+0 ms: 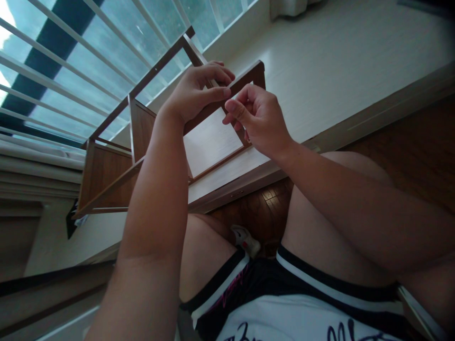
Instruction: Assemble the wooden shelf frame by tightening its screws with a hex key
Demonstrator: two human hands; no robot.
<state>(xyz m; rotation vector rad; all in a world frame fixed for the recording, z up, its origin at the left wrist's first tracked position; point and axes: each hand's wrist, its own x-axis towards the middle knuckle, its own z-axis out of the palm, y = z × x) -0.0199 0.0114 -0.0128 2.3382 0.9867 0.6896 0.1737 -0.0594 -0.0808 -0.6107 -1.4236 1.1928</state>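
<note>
A brown wooden shelf rack (108, 163) with slim rails and panels stands tilted in view on the pale ledge. My left hand (201, 90) reaches over its near end, with thumb and fingers closed about a wooden rail (254, 73). Just to the right, my right hand (261, 118) is close to the same rail. Its thumb and forefinger are pinched together and the other fingers curl in. Whatever the pinch holds, if anything, is too small or hidden to make out.
The pale window ledge (327, 61) runs under the rack. Behind it are white window bars (103, 61), with a gathered curtain (39, 163) at the left. A dark wooden floor (401, 132) lies below the ledge. A white shoe (245, 240) shows between my legs.
</note>
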